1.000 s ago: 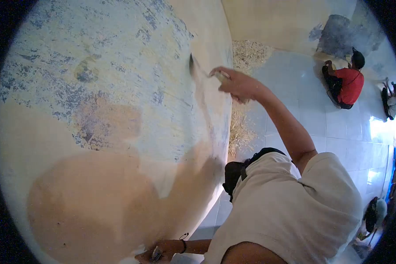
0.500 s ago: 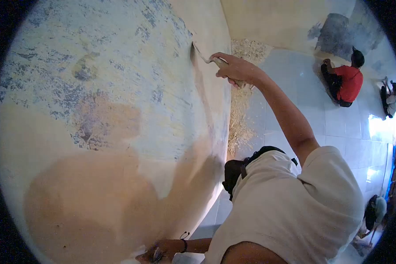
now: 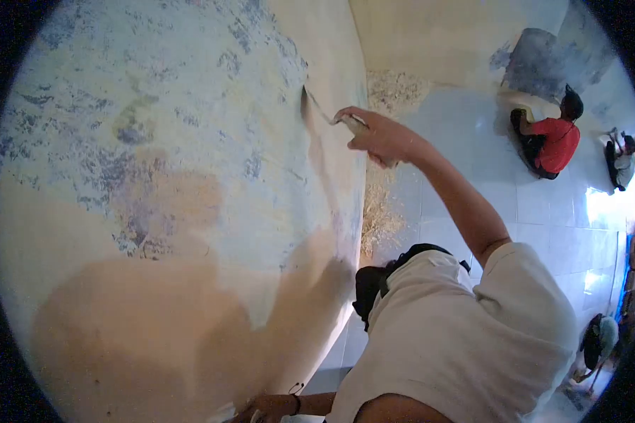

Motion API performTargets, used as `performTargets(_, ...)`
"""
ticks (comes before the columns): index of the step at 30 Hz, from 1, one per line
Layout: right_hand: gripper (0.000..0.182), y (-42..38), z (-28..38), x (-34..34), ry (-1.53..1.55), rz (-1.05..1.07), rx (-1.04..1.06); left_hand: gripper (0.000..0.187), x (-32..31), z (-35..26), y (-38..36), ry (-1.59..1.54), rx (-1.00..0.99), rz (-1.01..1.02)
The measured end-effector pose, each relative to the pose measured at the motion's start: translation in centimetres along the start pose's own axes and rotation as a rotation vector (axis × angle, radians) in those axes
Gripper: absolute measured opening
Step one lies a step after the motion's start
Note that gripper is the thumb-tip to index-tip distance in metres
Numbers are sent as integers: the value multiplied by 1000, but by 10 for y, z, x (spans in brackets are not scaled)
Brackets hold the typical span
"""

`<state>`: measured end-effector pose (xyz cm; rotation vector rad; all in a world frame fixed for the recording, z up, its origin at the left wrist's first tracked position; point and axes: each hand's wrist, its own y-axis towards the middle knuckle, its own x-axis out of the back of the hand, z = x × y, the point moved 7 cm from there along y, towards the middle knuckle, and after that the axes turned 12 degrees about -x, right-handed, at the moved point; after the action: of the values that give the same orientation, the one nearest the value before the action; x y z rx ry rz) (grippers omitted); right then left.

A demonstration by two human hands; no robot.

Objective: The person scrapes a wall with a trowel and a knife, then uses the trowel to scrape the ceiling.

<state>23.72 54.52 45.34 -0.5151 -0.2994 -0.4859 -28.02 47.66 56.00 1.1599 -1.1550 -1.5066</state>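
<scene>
Right hand point(image 3: 386, 137): grip clamped on the handle of a scraper point(image 3: 354, 124), its blade at the mottled wall point(image 3: 183, 120). Left hand point(image 3: 264, 407): low in view beside the wall, partly cut off; grip state and any contents cannot be told. Pale loose flakes point(image 3: 382, 222) lie uncontained on the tiled floor point(image 3: 466, 155), along the wall's base. Well apart, a person in a red shirt point(image 3: 554, 144) sits on the floor.

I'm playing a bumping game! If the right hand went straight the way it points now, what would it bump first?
Probably the patchy wall. The right hand holds a scraper towards it, so the blade would meet it first. Depth is unclear, so it may already be touching.
</scene>
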Motion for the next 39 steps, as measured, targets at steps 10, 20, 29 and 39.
performTargets(10, 58, 15, -2, 6, 60, -4, 49, 38, 0, 6, -3, -15, -36, -22)
performTargets(20, 59, 30, -5, 18, 111, 1, 49, 38, -2, -2, 4, -62, -84, -4)
performTargets(29, 56, 55, -9, 24, 183, 18, 61, 38, 0, 12, -6, 29, -58, 8)
performTargets(39, 56, 42, -4, 17, 37, -85, 92, 47, -1, -3, -1, -52, -93, -18)
